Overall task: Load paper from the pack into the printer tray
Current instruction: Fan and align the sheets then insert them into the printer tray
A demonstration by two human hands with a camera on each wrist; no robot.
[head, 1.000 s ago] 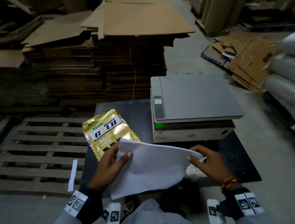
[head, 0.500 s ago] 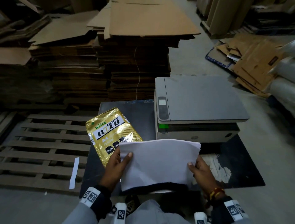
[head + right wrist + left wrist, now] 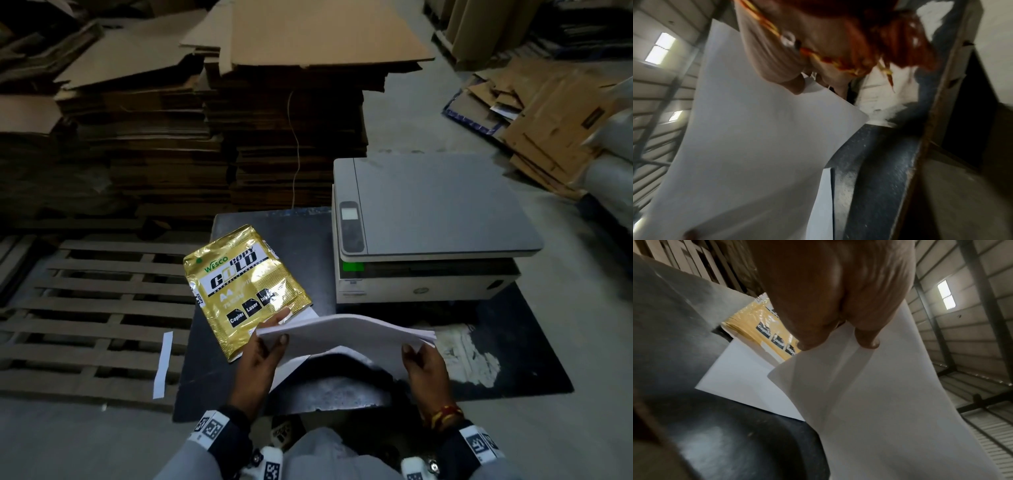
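1. Left of centre, the gold paper pack point(image 3: 239, 291) lies flat on the dark table point(image 3: 301, 240).
2. Lower centre, I see the left hand point(image 3: 260, 366) pinching the left edge of the arched paper sheaf point(image 3: 346, 329).
3. The right hand point(image 3: 426, 373) grips its right edge.
4. The printer point(image 3: 435, 219) sits centre right.

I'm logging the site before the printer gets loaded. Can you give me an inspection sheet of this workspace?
Surface: dark board, white scuffed patch at its right.
Job's things: printer on board, lid down; gold pack left of it, sheets poking out; paper held above board, bowed.
Clutter: white strip on pallet.
Grips: left hand and right hand each pinch a side of the paper.
Cables: thin cord hanging down the cardboard stacks.
Surroundings: pallet left, sacks right.
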